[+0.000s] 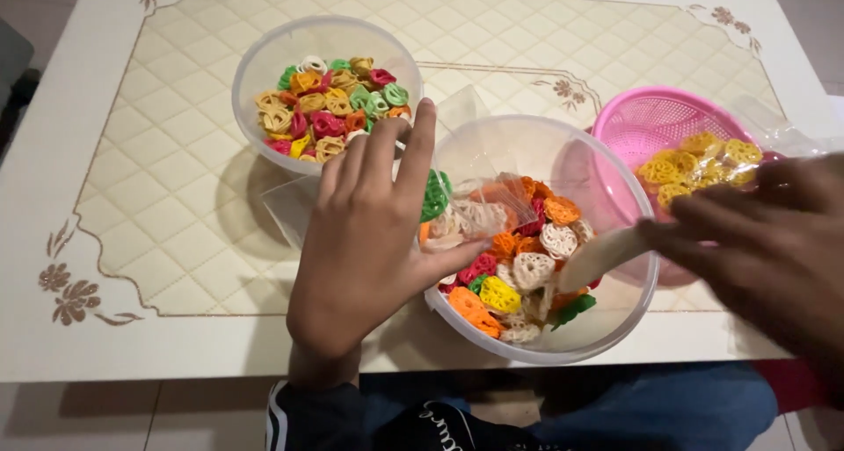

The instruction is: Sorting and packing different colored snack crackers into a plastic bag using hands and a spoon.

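**A:** From the head view, what do you have under the hands?

**B:** I see my left hand [369,231] over the near clear tub [615,319], fingers and thumb pinched on the mouth of a thin clear plastic bag [479,196] that hangs into the tub. The right hand [765,249] is blurred at the right edge; its fingers are closed on a pale scoop [602,256] whose tip dips into the coloured flower-shaped crackers [514,275] in that tub.

**B:** The rest: a second clear tub [264,73] of the same crackers sits further back on the left, and a pink basket [642,121] holds a filled bag of yellow crackers [703,161], just beside the near tub, all on a white patterned table [132,240].

**A:** How will the stuff handle?

**B:** I judge the crackers light, dry, stiff and brittle; squeezing would snap them, so the scoop is the better contact. The bag looks flimsy and slippery, likely to collapse shut unless I hold it at the rim, fingers spread along the opening.

**A:** And the tub?

**B:** Rigid and smooth-walled. I'd take it by the rim.
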